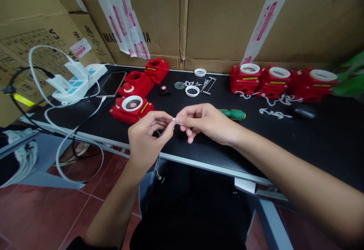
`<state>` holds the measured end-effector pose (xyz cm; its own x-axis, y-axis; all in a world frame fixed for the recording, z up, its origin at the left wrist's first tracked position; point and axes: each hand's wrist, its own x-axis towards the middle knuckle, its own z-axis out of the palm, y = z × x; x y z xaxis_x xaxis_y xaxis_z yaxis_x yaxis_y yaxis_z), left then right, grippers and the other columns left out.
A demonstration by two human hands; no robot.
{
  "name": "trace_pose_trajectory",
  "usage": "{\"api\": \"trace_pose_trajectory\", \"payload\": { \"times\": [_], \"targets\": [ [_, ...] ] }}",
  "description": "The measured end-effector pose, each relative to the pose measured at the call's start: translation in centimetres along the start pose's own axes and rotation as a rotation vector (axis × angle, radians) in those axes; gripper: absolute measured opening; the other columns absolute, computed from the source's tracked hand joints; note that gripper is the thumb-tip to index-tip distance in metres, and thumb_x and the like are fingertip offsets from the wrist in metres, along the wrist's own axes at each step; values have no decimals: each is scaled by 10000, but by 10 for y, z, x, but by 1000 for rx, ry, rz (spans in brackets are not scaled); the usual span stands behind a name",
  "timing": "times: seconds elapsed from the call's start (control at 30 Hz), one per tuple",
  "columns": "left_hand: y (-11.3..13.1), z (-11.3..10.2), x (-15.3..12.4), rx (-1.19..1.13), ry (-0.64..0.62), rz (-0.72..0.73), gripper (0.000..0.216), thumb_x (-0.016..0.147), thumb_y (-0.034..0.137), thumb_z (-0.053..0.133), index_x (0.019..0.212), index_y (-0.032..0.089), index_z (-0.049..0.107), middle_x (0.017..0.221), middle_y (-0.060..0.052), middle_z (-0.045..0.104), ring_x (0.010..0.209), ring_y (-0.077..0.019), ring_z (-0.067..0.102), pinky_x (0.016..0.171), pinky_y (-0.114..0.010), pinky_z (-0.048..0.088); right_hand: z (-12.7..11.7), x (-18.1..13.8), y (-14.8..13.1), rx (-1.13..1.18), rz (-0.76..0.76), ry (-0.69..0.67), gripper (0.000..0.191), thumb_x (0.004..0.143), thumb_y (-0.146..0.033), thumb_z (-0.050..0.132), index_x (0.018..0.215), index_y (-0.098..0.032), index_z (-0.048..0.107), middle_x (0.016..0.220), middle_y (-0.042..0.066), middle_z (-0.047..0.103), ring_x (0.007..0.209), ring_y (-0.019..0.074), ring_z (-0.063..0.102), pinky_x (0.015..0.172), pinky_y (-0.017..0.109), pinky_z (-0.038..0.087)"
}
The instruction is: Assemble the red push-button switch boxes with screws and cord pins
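My left hand [146,138] and my right hand [206,123] meet above the front of the black table. Fingertips of both pinch a small piece of white cord [174,119], mostly hidden by the fingers. Below my left hand, a thin metal rod with a short crosspiece [157,172] hangs at the table edge; its link to the cord is hard to see. Just left of my left hand sits a red box with a white ring [132,108]. A green-handled screwdriver [233,114] lies behind my right wrist, its shaft hidden.
Two more red boxes [136,84] [157,70] stand back left. Loose white rings [192,91], a clear disc [179,85] and metal rods [209,86] lie centre back. Red boxes with cords [246,79] line the right. A phone [112,84] and power strip [79,83] are left.
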<state>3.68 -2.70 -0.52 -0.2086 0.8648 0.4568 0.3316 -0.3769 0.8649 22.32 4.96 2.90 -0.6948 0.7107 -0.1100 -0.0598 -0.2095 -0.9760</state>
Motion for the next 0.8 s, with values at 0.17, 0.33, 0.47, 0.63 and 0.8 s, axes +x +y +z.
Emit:
{"api": "trace_pose_trajectory", "payload": {
  "times": [0.17, 0.33, 0.47, 0.63, 0.8],
  "targets": [
    [-1, -2, 3, -86, -46, -20, 211, 903, 193, 847, 1110, 190, 802, 997, -37, 791, 882, -165, 802, 847, -278, 702, 0, 1, 0, -2, 18, 5, 386, 741, -427, 1002, 835, -127, 778, 704, -23, 669, 562, 78, 604, 544, 226, 662],
    [1, -6, 7, -105, -147, -32, 124, 921, 196, 838, 1045, 198, 829, 995, -31, 769, 858, -141, 782, 839, -254, 683, -2, 0, -1, -149, -5, 12, 349, 816, -411, 949, 817, -131, 742, 687, -33, 646, 552, 77, 614, 564, 211, 648],
    [2, -8, 8, -109, -163, -122, 67, 903, 189, 837, 962, 182, 806, 905, -24, 773, 801, -136, 773, 789, -235, 670, -1, -1, 1, -245, -59, 27, 242, 952, -328, 819, 835, -135, 732, 720, -27, 642, 579, 73, 618, 572, 191, 625],
    [1, -5, 10, -146, -125, -206, 43, 886, 169, 797, 908, 171, 760, 841, -11, 770, 747, -119, 752, 732, -202, 640, 5, 0, 7, -214, -83, 31, 218, 959, -339, 821, 966, -138, 738, 799, -12, 680, 617, 82, 643, 580, 204, 639],
    [2, -4, 12, -174, -108, -213, 46, 902, 199, 774, 916, 160, 755, 821, -6, 755, 717, -113, 738, 703, -197, 632, 10, 0, 10, -127, -126, 28, 351, 856, -408, 925, 966, -144, 722, 753, -23, 679, 631, 104, 631, 568, 238, 668]
  ]
}}
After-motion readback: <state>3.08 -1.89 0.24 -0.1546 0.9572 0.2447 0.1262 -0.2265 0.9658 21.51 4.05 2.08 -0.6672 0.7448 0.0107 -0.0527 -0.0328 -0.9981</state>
